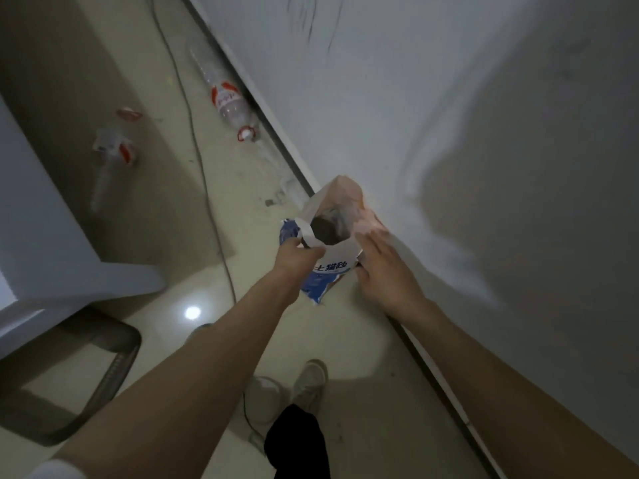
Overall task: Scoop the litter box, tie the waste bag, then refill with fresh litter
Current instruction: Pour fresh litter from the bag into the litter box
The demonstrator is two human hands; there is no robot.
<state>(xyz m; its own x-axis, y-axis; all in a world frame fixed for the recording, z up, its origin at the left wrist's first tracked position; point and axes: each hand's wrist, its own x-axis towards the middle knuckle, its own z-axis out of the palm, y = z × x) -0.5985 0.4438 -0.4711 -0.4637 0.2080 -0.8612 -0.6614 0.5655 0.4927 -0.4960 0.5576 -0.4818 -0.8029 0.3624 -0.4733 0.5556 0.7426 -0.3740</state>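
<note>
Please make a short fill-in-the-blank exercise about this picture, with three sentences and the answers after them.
1. The left hand holds the open litter bag by its ____ edge.
2. The right hand reaches toward the bag with its fingers ____.
3. A clear plastic bottle lies on the floor beside the ____.

Answers: top; straight; wall
</note>
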